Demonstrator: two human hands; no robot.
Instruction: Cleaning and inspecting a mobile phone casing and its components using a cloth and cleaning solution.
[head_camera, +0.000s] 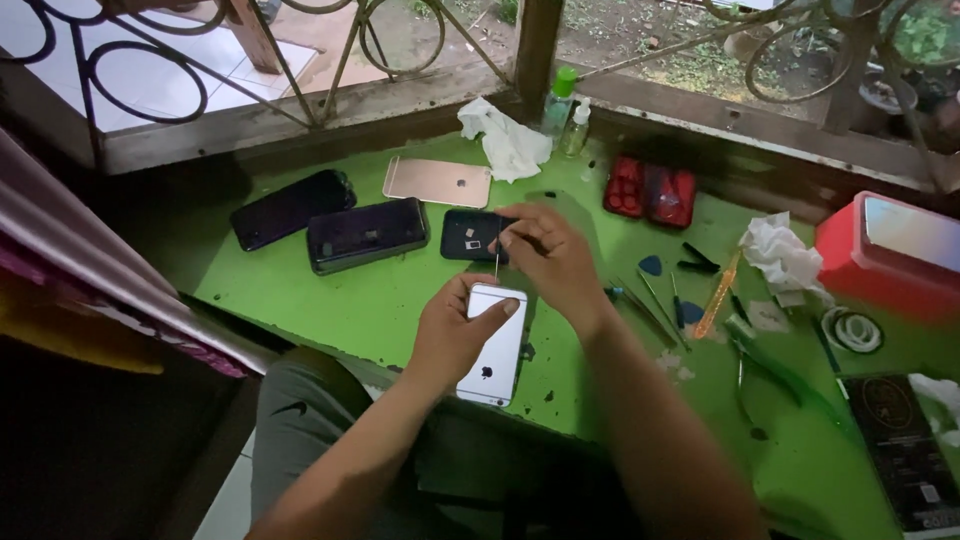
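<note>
My left hand (452, 330) grips a silver phone (495, 350) held back side up over the near edge of the green table (330, 300). My right hand (548, 258) pinches a thin metal pin (497, 266) whose tip points down at the phone's top edge. Just behind the hands lies a small black phone (468, 235) face down with a tiny tray or chip on it.
Two dark phones (292, 206) (366, 234) and a rose-gold phone (438, 181) lie at the back left. A white cloth (510, 145), two small bottles (560, 100), a red case (650, 190), picks, screwdrivers, pliers (770, 370), a red box (885, 255) and a black box (905, 445) crowd the right.
</note>
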